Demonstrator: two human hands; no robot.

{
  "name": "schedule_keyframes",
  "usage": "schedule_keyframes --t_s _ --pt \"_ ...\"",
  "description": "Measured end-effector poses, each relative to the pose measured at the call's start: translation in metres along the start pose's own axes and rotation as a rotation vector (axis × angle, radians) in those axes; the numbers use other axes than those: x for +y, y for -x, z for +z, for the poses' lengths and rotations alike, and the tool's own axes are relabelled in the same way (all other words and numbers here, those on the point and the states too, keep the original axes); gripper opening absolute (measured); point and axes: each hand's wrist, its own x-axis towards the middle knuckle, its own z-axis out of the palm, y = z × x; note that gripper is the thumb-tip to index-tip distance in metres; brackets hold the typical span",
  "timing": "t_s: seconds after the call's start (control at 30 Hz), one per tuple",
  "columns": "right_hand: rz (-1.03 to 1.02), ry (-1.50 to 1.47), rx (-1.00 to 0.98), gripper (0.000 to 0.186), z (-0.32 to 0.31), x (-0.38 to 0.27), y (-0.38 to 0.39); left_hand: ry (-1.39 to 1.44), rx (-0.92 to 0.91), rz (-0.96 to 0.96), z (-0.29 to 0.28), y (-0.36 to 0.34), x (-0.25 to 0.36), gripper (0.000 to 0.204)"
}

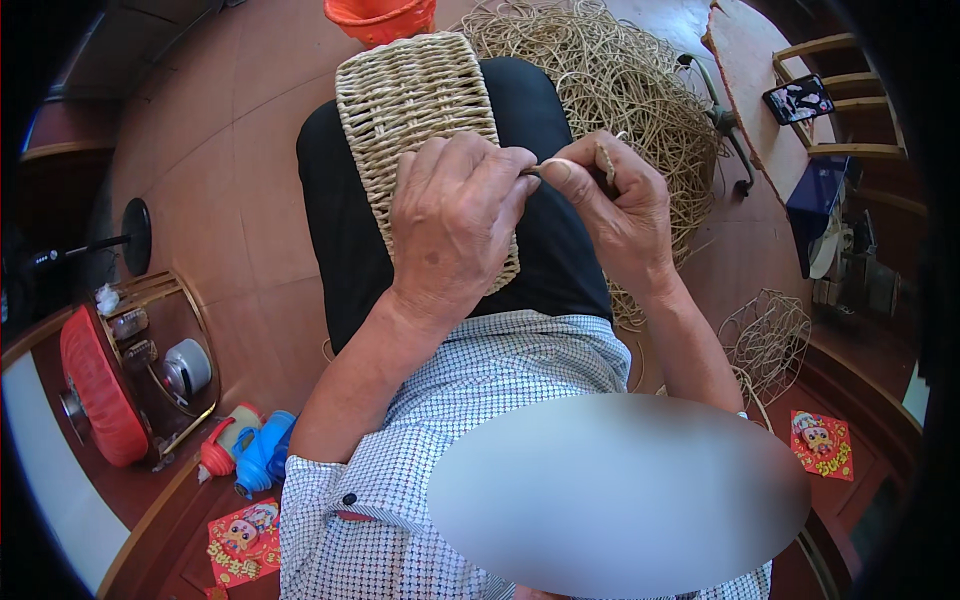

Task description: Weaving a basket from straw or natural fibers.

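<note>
A beige woven panel point(410, 85) lies lengthwise on my dark-trousered lap point(330, 220). My left hand point(450, 215) is over its lower part, thumb and forefinger pinched on a short strand point(533, 170) near the panel's right edge. My right hand point(625, 210), just right of it, pinches the same strand between thumb and curled forefinger. A pale twisted piece of cord point(605, 158) shows at the right forefinger. The panel's middle and the undersides of my fingers are hidden.
A large tangled cord pile point(620, 75) lies ahead right, a smaller tangle point(765, 340) at right. An orange bucket point(375, 18) is ahead. Chair-like wooden slats point(835, 45) hold a phone point(798, 98). A fan base point(138, 235), rack with red cover point(100, 385) and flasks point(262, 450) are at left.
</note>
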Motion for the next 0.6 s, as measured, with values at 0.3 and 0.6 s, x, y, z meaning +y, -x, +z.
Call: schedule_keyframes --t_s 0.3,0.6 --pt "0.113 -0.112 0.078 0.021 -0.003 -0.007 0.004 0.002 0.079 -0.130 -0.010 -0.005 -0.007 0.011" --pt "0.165 -0.016 0.215 0.030 -0.001 0.000 0.013 -0.018 0.054 -0.183 -0.017 0.002 -0.005 0.010"
